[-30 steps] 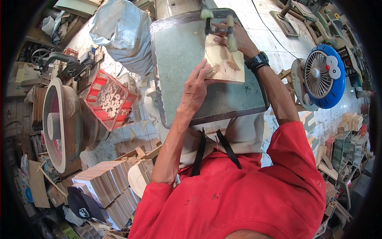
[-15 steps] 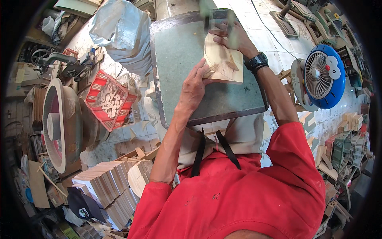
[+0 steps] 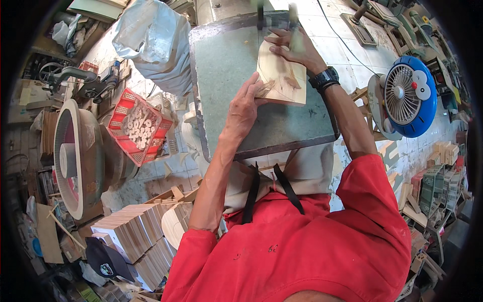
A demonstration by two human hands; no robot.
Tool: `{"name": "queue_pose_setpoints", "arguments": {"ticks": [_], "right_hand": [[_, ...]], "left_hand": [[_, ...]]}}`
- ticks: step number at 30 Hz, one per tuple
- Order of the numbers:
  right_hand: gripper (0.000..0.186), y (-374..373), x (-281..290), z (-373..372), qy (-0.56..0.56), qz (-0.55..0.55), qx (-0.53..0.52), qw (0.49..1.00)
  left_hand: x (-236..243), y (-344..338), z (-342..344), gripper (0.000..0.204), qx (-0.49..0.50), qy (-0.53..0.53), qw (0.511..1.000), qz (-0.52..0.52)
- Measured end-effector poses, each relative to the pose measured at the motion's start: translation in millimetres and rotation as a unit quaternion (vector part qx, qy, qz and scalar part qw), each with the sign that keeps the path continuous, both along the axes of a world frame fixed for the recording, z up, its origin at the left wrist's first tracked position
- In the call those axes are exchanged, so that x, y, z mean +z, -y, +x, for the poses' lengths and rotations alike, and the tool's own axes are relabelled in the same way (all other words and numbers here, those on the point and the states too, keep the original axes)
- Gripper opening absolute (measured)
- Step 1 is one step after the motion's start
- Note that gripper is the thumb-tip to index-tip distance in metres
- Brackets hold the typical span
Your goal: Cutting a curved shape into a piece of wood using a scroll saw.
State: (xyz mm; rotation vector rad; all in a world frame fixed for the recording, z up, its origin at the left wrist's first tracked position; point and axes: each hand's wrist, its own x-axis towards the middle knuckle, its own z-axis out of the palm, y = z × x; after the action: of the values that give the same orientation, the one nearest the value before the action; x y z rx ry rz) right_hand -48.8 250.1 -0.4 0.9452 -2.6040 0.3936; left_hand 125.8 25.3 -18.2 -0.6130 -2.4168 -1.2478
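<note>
A pale wooden board (image 3: 279,65) with a pencilled curve lies flat on a grey-green machine table (image 3: 221,65) with a dark rim. My left hand (image 3: 243,105) is closed on the board's near left side, fingers pointing away from me. Toward the far right side, my right hand (image 3: 304,53) lies over the board with its fingers spread and bent around its edge; a watch is on that wrist. A dark upright machine part (image 3: 260,17) stands at the board's far left corner. Another blurred greenish upright part (image 3: 296,32) partly covers my right fingers.
Left of the table, a red plastic basket (image 3: 121,118) holds many small wooden rings, beside a large machine wheel (image 3: 70,158). Stacked wooden boards (image 3: 133,224) and a dark cap (image 3: 106,259) sit lower left. A blue fan (image 3: 410,95) stands at the right, a plastic-covered bundle (image 3: 153,45) at far left.
The board has shifted very slightly leftward under both hands. My left forearm has moved a little left, and the fingers of my right hand show more spread.
</note>
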Motion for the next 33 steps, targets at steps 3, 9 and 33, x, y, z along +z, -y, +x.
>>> {"name": "queue_pose_setpoints", "arguments": {"ticks": [3, 9, 33], "right_hand": [[0.039, 1, -2, 3, -0.04, -0.02, 0.001, 0.999], [0.038, 2, 0, 4, -0.037, -0.028, -0.005, 0.999], [0.042, 4, -1, 6, -0.034, -0.089, -0.004, 0.995]], "left_hand": [[1, 0, -1, 0.054, -0.004, 0.002, 1.0, 0.0], [1, 4, -4, 0.054, -0.011, 0.001, 1.0, -0.003], [8, 12, -8, 0.051, -0.022, 0.01, 1.0, -0.011]]}}
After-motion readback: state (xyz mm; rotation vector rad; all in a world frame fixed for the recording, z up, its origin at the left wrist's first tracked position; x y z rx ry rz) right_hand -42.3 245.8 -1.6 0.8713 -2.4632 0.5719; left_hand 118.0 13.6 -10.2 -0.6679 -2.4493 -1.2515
